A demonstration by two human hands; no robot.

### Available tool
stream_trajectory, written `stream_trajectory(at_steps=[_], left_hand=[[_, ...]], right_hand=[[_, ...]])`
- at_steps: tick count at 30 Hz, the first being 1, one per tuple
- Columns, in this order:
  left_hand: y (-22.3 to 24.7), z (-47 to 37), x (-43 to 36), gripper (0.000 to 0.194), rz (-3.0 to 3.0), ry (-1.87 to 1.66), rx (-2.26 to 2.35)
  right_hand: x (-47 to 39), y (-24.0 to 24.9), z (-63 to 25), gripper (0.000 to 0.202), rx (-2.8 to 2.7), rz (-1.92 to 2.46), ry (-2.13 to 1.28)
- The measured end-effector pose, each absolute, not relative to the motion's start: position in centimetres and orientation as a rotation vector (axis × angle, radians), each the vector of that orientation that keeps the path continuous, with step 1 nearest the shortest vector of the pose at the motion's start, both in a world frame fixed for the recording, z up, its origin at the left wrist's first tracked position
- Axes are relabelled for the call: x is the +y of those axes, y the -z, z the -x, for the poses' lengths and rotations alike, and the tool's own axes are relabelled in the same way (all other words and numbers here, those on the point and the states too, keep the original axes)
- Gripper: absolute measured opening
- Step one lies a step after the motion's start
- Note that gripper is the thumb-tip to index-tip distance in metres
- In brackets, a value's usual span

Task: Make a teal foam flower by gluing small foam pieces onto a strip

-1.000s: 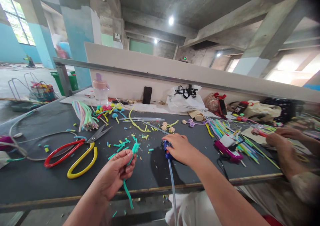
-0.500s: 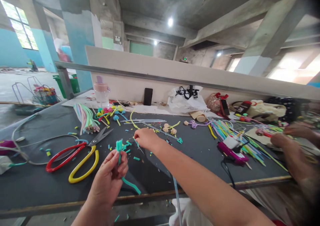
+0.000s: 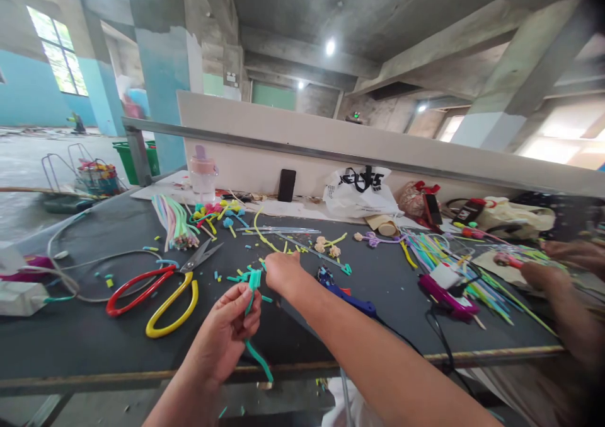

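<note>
My left hand (image 3: pixel 234 320) grips a teal-green pipe cleaner (image 3: pixel 254 279) between thumb and fingers. Its upper end is a folded, bunched head, and its tail hangs below my fingers past the table edge. Just right of that head is my right hand (image 3: pixel 283 272), curled closed with its back to me; its fingertips and whatever they hold are hidden. Short cut pieces of green and yellow pipe cleaner lie around both hands. A blue glue gun (image 3: pixel 352 299) rests beside my right forearm. Large scissors (image 3: pixel 172 298) with red and yellow handles lie open to the left.
Behind are a pipe cleaner bundle (image 3: pixel 174 219), a water bottle (image 3: pixel 203 175), a phone (image 3: pixel 287 185) and a white bag (image 3: pixel 357 190). Rightward lie a purple glue gun (image 3: pixel 449 298) and loose pipe cleaners (image 3: pixel 439 253), near another person's hands (image 3: pixel 543 275). White plugs (image 3: pixel 21 288) sit at left.
My right hand has come close to the left hand and the bunched pipe cleaner head. The blue glue gun, not visible before, now shows by my forearm. The view has shifted slightly left.
</note>
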State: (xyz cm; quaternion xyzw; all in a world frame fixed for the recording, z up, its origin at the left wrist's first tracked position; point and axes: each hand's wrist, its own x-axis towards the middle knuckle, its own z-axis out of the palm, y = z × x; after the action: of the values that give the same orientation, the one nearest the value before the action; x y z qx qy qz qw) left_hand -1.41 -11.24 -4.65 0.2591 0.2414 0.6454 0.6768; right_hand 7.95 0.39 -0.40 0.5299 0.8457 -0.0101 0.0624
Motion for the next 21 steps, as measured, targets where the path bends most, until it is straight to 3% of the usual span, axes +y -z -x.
stream_trajectory(at_steps=[10, 14, 18, 21], left_hand=[[4.9, 1.4, -11.2, 0.011, -0.588, -1.444, 0.553], [4.8, 1.4, -11.0, 0.011, -0.587, -1.436, 0.561], [4.8, 1.4, -11.1, 0.013, -0.588, -1.433, 0.572], [4.9, 1.4, -11.2, 0.014, -0.585, -1.422, 0.581]], right_hand=[[0.0, 0.3, -8.7, 0.029, 2.639, -1.765, 0.219], [-0.3, -1.1, -10.3, 0.016, 2.710, -1.799, 0.423], [-2.1, -2.4, -12.8, 0.013, 2.872, -1.771, 0.735], [-4.3, -2.6, -13.9, 0.011, 2.950, -1.666, 1.372]])
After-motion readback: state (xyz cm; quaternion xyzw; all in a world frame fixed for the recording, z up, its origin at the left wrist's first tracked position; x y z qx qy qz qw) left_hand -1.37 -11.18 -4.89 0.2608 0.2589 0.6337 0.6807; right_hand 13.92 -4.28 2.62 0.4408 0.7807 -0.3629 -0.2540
